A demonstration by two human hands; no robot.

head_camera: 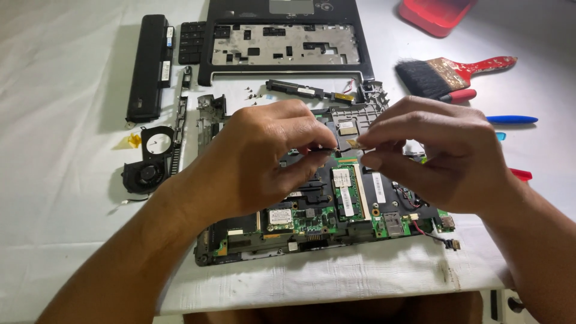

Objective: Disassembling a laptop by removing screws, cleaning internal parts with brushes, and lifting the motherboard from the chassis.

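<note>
Battery: long black bar (147, 67) lies far left, bare white cloth (54, 180) beyond it.
Fan: round black cooler (144, 174) beside my left wrist.
Left hand (264, 162): fingertips pinched over the green laptop motherboard (336, 210).
Right hand (432, 153): pinches a small brass-coloured part (354, 143), meeting my left.
Brush: red-handled paintbrush (453, 73) lies right.

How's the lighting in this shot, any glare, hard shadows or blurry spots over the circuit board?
Head view: bright light from above washes out the white cloth at the upper left; the left hand and right hand cast soft shadow on the circuit board; the small part between the fingers is too dim to make out; the paintbrush and battery look sharp; the frame edges bend slightly.
</note>
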